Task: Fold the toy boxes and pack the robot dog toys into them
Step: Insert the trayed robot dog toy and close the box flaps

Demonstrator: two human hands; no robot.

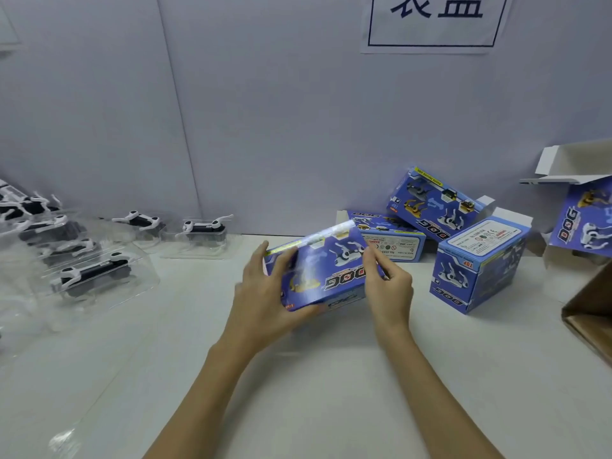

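Observation:
A blue toy box [326,276] printed with "DOG" is held above the white table [314,376], blurred by motion. My left hand [265,299] grips its left end, thumb under the near edge. My right hand [385,286] pinches its right end with curled fingers. On the left lie several black-and-white robot dog toys in clear plastic trays, the nearest one [94,274] at the front and another [205,228] by the wall. Whether the held box has a toy inside cannot be seen.
Three blue boxes sit behind and right: one flat [394,240], one leaning on it [433,203], one upright [480,270]. An opened box [583,207] hangs at the far right above a brown carton [592,313]. A grey wall with a paper sign [433,21] backs the table.

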